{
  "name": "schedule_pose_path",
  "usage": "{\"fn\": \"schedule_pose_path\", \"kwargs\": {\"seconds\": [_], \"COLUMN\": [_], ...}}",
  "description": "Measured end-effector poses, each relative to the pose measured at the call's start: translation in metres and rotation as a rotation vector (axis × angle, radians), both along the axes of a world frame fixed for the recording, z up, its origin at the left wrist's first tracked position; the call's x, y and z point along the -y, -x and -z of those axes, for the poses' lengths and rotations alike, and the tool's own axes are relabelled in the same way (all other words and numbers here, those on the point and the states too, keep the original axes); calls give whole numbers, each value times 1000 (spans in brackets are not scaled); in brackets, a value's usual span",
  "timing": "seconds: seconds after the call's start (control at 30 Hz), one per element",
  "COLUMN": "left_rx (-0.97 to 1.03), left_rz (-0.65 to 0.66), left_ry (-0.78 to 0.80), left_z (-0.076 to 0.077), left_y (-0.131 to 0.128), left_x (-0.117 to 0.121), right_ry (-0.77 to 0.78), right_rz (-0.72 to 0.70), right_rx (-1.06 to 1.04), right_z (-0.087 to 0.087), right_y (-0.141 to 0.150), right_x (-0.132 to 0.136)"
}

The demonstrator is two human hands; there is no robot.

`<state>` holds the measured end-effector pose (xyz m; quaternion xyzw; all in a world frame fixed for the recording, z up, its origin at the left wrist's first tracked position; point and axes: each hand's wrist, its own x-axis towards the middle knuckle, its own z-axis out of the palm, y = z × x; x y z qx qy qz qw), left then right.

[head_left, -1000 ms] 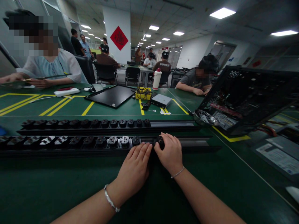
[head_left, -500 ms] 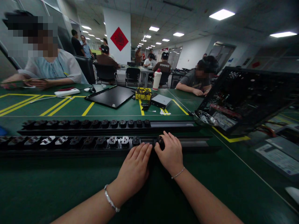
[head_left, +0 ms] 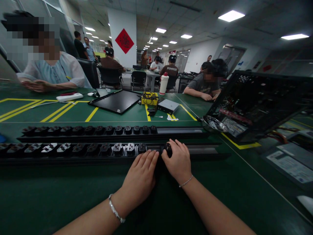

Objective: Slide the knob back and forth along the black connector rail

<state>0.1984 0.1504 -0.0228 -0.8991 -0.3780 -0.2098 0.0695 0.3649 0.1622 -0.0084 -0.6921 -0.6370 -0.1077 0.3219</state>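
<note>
Two long black rails, which look like power strips, lie side by side on the green table. Along the near rail (head_left: pixel 73 160) runs a row of black and pale socket modules, ending in a black one (head_left: pixel 142 148) beside my left fingertips. My left hand (head_left: pixel 140 174) rests on this rail's front edge, fingers straight and together, holding nothing. Just to its right, my right hand (head_left: pixel 179 161) has thumb and fingers closed round a black socket module (head_left: pixel 168 149), partly hidden, at the rail's channel. The far rail (head_left: pixel 183 131) carries several black modules, with bare channel at its right.
Behind the rails are a flat black screen (head_left: pixel 118 101), a yellow box of cables (head_left: pixel 149 98), a grey drive (head_left: pixel 168 106) and a white bottle (head_left: pixel 163 84). An open computer case (head_left: pixel 264 101) and metal bowl (head_left: pixel 207 123) stand right. People sit across the table.
My hands and the socket module stay almost still. Across the table at the left, a person's hands have moved to the right and closer together.
</note>
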Motion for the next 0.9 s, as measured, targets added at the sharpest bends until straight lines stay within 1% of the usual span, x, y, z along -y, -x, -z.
{"fn": "schedule_pose_path", "kwargs": {"seconds": [0.43,0.7,0.9], "left_rx": [-13,1,0], "left_rz": [-4,-5,-5], "left_ry": [13,7,4], "left_z": [0,2,2], "left_y": [0,0,0], "left_x": [0,0,-1], "right_ry": [-4,-23,10], "right_rz": [5,-1,-8], "right_rx": [-4,9,22], "right_z": [-2,3,0], "right_y": [1,-2,-4], "right_x": [1,-1,-1]}}
